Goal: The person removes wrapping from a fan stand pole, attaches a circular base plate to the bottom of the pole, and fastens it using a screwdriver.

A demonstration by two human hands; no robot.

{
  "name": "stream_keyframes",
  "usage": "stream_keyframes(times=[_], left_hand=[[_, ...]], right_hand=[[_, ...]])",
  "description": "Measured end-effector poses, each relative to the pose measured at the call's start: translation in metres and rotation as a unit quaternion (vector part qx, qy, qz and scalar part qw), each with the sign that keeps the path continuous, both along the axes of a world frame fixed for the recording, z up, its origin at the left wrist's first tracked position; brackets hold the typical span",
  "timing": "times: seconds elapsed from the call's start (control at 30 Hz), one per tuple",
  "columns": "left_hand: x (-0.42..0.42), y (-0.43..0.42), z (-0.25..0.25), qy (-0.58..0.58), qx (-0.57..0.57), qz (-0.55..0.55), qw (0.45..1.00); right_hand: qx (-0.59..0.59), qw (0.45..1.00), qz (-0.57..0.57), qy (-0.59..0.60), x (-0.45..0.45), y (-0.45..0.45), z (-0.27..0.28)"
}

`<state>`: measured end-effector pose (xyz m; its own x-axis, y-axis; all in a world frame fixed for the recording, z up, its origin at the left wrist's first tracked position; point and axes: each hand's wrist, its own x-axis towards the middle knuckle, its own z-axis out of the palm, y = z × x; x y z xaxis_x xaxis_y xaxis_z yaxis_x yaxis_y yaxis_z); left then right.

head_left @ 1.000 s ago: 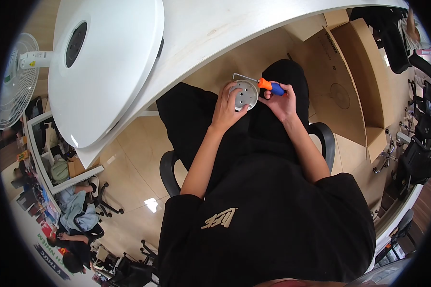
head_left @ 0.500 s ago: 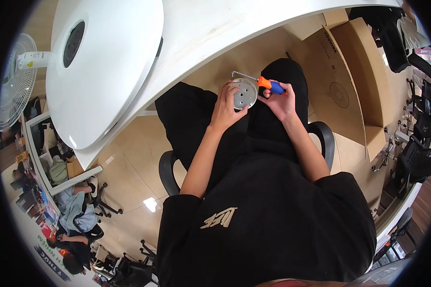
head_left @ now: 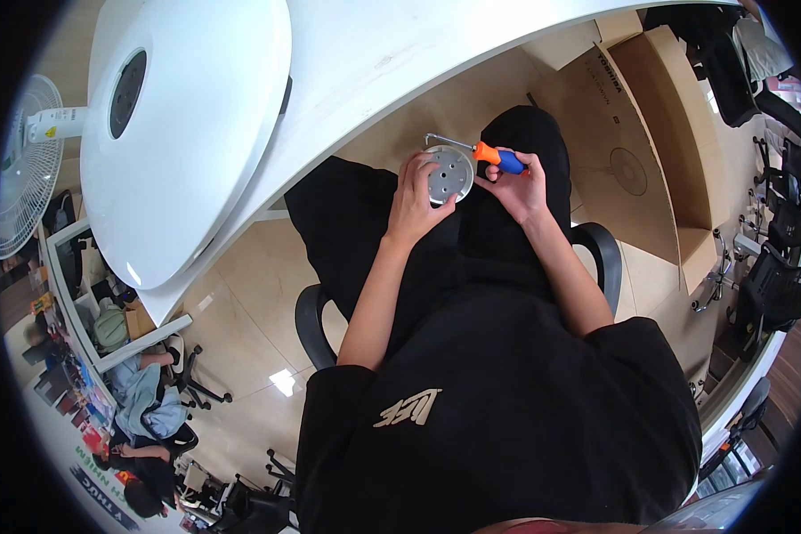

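Note:
My left hand point(head_left: 409, 200) is closed around a round grey metal disc point(head_left: 444, 175) with several small holes, held above my lap with its flat face up. In my right hand point(head_left: 523, 190) is a screwdriver point(head_left: 500, 158) with an orange and blue handle. Its thin shaft points left across the far rim of the disc. Something small sticks out sideways at the shaft's tip; I cannot tell what. My right fingertips are close to the disc's right edge, and whether they touch it I cannot make out.
A large white round base point(head_left: 196, 107) lies on the white table point(head_left: 365, 67). Left of it is a white fan point(head_left: 31, 169). An open cardboard box point(head_left: 632, 160) stands on the floor to the right. Black chair armrests point(head_left: 311, 325) flank me. Other people sit at lower left.
The view has shifted slightly, so the table and base appear a little lower and further left. Both hands keep their hold on the disc and screwdriver, with almost no movement between them.

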<state>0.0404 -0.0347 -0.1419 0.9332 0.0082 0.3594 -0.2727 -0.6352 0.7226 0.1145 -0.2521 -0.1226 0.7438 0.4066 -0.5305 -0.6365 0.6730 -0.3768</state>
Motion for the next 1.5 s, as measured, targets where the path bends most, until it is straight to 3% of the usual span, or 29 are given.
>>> stream_keyframes(times=[0.33,1.03,1.5], left_hand=[[0.003,0.0,-0.006,0.003,-0.04,-0.001,0.999],[-0.002,0.002,0.004,0.04,0.043,0.004,0.998],[0.003,0.01,0.015,0.041,0.012,-0.067,0.997]], right_hand=[[0.004,1.0,0.014,-0.007,-0.001,-0.001,-0.002],[0.01,1.0,0.008,-0.005,0.0,-0.001,-0.003],[0.015,1.0,0.005,-0.003,0.0,-0.001,-0.003]])
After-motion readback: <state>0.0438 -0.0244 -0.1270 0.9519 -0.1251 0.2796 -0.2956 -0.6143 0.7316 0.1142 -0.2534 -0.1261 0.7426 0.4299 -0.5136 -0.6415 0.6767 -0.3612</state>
